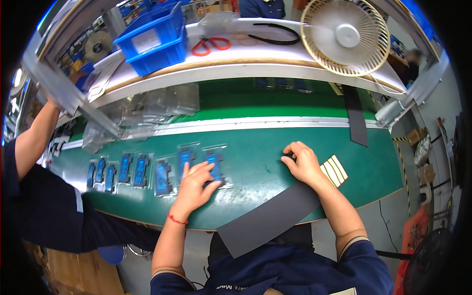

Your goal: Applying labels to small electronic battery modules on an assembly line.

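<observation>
My left hand point(196, 187) rests with spread fingers over two flat blue parts in clear plastic packs. One blue part point(185, 156) shows above its fingers, and another blue part point(214, 161) lies beside them; the hand hides some of both. To the right, my right hand point(302, 163) hovers over or touches the green tabletop. Its fingers are loosely bent, with a gap to the thumb and nothing visible between. A dark grey strip point(268, 219) lies below that wrist and juts over the near edge. Next to the wrist is a pale yellow sticker sheet point(334, 169) with dark stripes.
Several more packed blue parts point(162, 178) lie in a row leftward. Clear plastic bags point(167, 104) are heaped behind. A shelf point(255, 69) crosses above, bearing blue bins point(157, 49), red-handled scissors point(211, 45) and a fan point(346, 37). A co-worker's arm point(39, 132) is at left.
</observation>
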`<state>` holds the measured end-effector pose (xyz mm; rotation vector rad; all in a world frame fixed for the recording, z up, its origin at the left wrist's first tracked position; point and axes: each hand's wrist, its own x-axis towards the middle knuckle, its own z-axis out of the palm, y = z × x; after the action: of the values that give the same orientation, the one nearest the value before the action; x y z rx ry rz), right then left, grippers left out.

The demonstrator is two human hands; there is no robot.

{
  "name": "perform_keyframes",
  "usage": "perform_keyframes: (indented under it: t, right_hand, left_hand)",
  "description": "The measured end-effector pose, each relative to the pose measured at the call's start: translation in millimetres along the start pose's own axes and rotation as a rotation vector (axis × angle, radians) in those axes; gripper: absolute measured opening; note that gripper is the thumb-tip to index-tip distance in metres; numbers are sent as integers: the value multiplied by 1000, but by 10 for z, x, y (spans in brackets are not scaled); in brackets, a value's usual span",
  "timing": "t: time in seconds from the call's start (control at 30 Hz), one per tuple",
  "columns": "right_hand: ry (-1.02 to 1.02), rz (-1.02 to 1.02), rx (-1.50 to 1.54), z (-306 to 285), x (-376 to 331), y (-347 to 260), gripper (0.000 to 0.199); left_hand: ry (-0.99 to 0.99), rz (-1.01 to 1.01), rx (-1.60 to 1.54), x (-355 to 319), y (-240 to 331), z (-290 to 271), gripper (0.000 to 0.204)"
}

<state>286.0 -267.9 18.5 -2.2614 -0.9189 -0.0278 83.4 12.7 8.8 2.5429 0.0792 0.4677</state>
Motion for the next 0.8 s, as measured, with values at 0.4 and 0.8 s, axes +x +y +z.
perform_keyframes:
  t: [0.4,0.8]
  right_hand:
    - [138,56,-410,-267,1459,1073,31]
    - [154,-194,-765,-65,2339,1652,47]
  left_hand:
    - [25,283,77,1041,195,-170,22]
    - [-93,248,299,3311,-143,1450,34]
